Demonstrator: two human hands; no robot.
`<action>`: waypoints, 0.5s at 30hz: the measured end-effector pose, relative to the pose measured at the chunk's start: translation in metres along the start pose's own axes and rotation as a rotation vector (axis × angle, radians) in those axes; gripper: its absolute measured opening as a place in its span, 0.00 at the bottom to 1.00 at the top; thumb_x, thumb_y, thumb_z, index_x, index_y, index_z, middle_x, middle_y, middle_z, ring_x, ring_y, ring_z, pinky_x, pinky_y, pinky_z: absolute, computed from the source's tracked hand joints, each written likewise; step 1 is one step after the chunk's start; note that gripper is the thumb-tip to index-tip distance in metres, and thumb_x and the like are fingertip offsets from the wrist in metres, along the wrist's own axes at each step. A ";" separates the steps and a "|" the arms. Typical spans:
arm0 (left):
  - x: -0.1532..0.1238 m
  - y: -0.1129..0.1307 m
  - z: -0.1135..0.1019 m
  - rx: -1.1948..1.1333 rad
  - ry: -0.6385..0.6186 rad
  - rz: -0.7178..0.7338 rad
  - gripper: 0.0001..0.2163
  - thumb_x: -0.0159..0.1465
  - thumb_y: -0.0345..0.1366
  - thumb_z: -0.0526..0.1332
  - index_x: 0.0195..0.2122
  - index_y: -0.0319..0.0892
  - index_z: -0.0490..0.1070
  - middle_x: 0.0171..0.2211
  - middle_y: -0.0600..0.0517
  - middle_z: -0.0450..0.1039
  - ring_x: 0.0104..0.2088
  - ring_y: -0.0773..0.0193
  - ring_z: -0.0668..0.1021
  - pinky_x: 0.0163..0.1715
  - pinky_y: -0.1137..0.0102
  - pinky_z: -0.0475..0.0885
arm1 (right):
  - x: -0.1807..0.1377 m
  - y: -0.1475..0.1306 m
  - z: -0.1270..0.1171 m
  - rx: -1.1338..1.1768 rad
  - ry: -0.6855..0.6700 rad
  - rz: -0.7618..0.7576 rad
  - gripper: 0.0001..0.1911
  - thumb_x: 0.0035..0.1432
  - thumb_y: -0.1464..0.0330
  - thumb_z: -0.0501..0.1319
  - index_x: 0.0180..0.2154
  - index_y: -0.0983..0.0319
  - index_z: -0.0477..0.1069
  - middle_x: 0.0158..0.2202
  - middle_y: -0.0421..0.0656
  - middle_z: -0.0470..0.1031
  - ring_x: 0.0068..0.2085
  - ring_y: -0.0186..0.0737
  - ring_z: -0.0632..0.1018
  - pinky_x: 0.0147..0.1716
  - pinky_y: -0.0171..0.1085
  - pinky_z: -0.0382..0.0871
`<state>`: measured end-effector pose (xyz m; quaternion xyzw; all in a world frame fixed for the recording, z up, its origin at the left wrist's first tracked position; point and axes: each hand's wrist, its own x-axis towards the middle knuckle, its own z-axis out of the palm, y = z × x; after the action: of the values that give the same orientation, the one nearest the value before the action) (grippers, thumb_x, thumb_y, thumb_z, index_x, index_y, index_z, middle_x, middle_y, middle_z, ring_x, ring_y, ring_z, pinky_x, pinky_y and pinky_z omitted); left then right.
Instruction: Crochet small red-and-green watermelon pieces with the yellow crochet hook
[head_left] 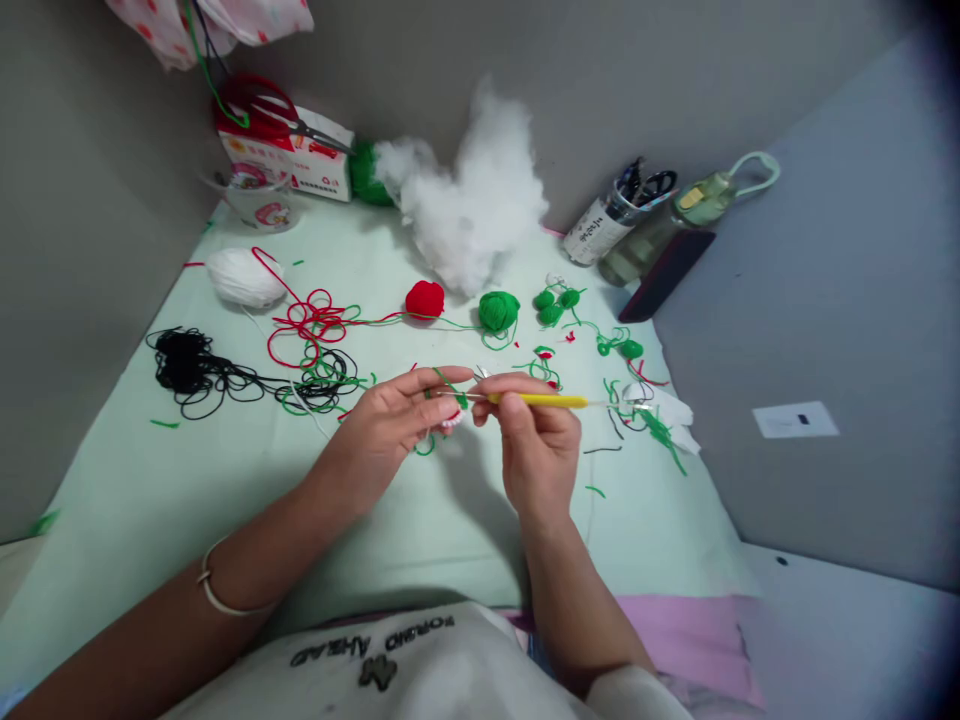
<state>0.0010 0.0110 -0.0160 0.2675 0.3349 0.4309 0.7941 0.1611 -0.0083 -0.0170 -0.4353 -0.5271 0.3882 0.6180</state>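
My right hand [541, 440] is closed around the yellow handle of a crochet hook [551, 400], whose thin metal shaft points left toward my other hand. Between the thumb and fingers of my left hand [390, 420] is a small crochet piece [452, 417] in white, red and green, mostly covered by the fingertips. Green yarn [450, 378] runs over the left fingers near the hook's tip. Whether the hook is inside a stitch I cannot tell. A bit of metal shows behind the right fingertips, too small to name.
Beyond my hands lie a red yarn ball [424, 300], a green yarn ball [499, 312], white yarn [245, 277] and tangled black yarn [184, 362]. White stuffing [480, 190] stands at the back. Scissors [300, 125] rest on a box; a pen cup [600, 228] and bottle [705, 200] stand right.
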 end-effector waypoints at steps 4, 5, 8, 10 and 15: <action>-0.004 -0.001 0.003 0.098 0.001 0.024 0.16 0.59 0.35 0.71 0.50 0.48 0.80 0.35 0.53 0.75 0.36 0.68 0.76 0.40 0.73 0.70 | -0.002 0.002 0.003 -0.008 -0.003 0.021 0.08 0.66 0.67 0.62 0.40 0.56 0.81 0.36 0.41 0.80 0.33 0.36 0.77 0.34 0.38 0.73; -0.005 -0.001 0.003 0.113 0.003 0.029 0.17 0.60 0.35 0.71 0.50 0.49 0.80 0.35 0.53 0.75 0.37 0.67 0.76 0.41 0.72 0.70 | -0.002 0.002 0.003 0.022 0.004 0.051 0.08 0.67 0.66 0.62 0.40 0.56 0.81 0.36 0.41 0.80 0.33 0.36 0.77 0.34 0.38 0.73; -0.005 0.001 0.001 0.156 0.014 0.043 0.16 0.60 0.37 0.70 0.50 0.49 0.80 0.34 0.54 0.73 0.37 0.66 0.76 0.40 0.72 0.69 | -0.001 0.002 0.001 0.114 0.007 0.129 0.08 0.67 0.64 0.62 0.39 0.57 0.80 0.36 0.41 0.80 0.33 0.36 0.78 0.34 0.38 0.75; -0.004 0.002 0.000 0.171 0.020 0.051 0.15 0.61 0.37 0.70 0.49 0.48 0.81 0.34 0.54 0.73 0.35 0.68 0.75 0.38 0.73 0.67 | 0.000 0.002 0.000 0.171 -0.006 0.152 0.08 0.67 0.64 0.61 0.38 0.58 0.79 0.36 0.42 0.79 0.33 0.36 0.79 0.34 0.38 0.75; -0.006 0.005 0.000 0.201 0.033 0.041 0.13 0.62 0.37 0.68 0.48 0.47 0.81 0.35 0.53 0.74 0.35 0.67 0.73 0.37 0.72 0.66 | 0.001 -0.001 -0.002 0.174 -0.049 0.135 0.09 0.69 0.64 0.59 0.38 0.60 0.75 0.35 0.43 0.81 0.33 0.37 0.80 0.34 0.39 0.76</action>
<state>-0.0041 0.0080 -0.0107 0.3454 0.3839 0.4157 0.7487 0.1635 -0.0080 -0.0163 -0.4047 -0.4760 0.4838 0.6129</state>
